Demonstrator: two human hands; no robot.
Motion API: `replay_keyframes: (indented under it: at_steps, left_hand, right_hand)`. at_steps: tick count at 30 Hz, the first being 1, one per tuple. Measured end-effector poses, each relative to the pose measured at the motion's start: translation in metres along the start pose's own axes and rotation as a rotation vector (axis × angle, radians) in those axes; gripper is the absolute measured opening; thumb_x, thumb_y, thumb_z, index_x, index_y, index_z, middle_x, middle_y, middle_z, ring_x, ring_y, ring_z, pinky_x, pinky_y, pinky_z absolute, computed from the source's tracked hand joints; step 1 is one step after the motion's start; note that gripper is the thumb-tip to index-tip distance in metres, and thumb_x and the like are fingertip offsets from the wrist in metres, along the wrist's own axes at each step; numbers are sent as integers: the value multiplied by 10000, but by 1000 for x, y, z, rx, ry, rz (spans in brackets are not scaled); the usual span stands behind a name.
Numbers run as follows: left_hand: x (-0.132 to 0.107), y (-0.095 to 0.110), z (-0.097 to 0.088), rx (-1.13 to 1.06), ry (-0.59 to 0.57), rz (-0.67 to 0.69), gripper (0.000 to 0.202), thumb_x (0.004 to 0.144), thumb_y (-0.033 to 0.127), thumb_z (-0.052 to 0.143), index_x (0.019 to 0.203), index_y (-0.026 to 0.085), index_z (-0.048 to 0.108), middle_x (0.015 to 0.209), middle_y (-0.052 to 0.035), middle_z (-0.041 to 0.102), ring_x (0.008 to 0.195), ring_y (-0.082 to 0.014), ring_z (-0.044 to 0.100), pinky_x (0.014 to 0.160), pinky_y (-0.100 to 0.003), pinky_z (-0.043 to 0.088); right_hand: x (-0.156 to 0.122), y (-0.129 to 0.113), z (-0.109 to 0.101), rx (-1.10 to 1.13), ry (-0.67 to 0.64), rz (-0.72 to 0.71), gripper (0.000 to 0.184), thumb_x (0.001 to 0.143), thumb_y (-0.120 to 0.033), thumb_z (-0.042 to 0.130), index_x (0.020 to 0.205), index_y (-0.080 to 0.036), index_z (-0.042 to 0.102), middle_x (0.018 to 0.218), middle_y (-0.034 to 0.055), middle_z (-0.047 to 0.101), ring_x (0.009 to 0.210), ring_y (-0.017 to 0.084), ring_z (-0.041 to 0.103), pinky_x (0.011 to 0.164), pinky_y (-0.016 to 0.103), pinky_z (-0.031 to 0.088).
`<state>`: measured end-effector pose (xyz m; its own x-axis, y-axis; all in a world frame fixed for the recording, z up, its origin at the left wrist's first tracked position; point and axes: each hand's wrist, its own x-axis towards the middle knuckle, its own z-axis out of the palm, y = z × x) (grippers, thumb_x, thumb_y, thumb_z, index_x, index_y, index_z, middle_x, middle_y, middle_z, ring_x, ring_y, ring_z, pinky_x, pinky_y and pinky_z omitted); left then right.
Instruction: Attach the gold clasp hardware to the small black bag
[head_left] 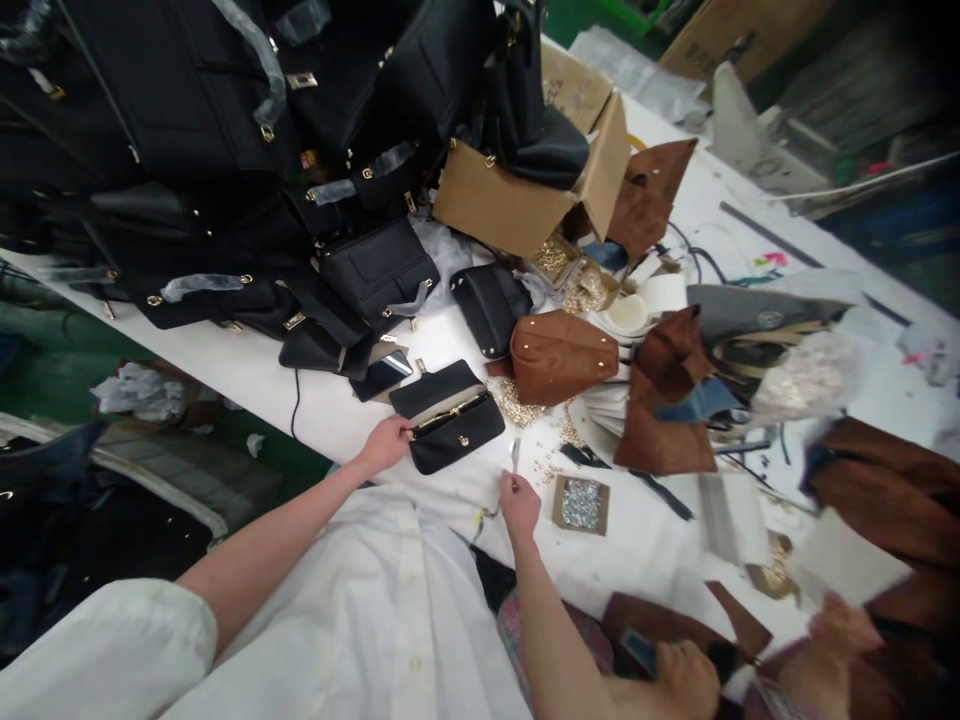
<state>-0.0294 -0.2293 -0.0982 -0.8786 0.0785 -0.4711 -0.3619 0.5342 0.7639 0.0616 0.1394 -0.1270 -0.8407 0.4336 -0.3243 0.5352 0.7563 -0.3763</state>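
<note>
A white work table (247, 375) runs across the view, its near edge against the person's white shirt, with a green floor (45, 350) beyond the left side. The left hand (386, 445) reaches to the end of a black clutch (450, 435), fingers closed narrowly against its edge; the clutch lies flat with its flap raised, showing a gold clasp. The right hand (520, 505) is just beside it, thumb and fingers pinched tightly on a small silver tool (515, 453) that stands upright.

Loose brass studs (551, 470) lie scattered between the clutch and a card of silver rivets (581, 503). At the lower right, a co-worker's hands (844, 635) work among brown leather pieces (892, 480).

Farther along lie a phone (384, 377), just past the clutch, and a tan suede bag (562, 355). Beyond them, a heap of black handbags (187, 200) fills the upper left, against a torn cardboard box (502, 200). A clear bag of gold hardware (810, 375) sits to the right.
</note>
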Motion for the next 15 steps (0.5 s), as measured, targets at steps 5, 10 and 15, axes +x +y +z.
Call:
replay_keyframes:
  at_steps: [5,10,15]
  left_hand:
    - [-3,3,-7,38,9,8,239,902,136,559,938,169,793,907,-66,734,831,-196,671,777,-289,489]
    - [-2,12,-11,79,-16,35,217,900,140,571,919,174,784,890,-66,735,839,-203,674,782,-290,487]
    - [4,16,-15,130,-37,84,226,884,126,555,868,182,773,936,-69,725,881,-207,666,789,-295,475]
  right_hand:
    - [-8,1,28,93,99,-70,544,1026,-546,418,1169,-122,727,1090,169,751,907,221,671,865,311,493]
    - [-6,-18,48,244,83,-133,516,1003,-537,518,1230,-116,711,1095,146,742,927,202,665,944,313,521]
    - [17,-34,49,263,-55,-165,499,901,-555,674,1141,-127,768,1067,135,751,897,198,662,937,329,513]
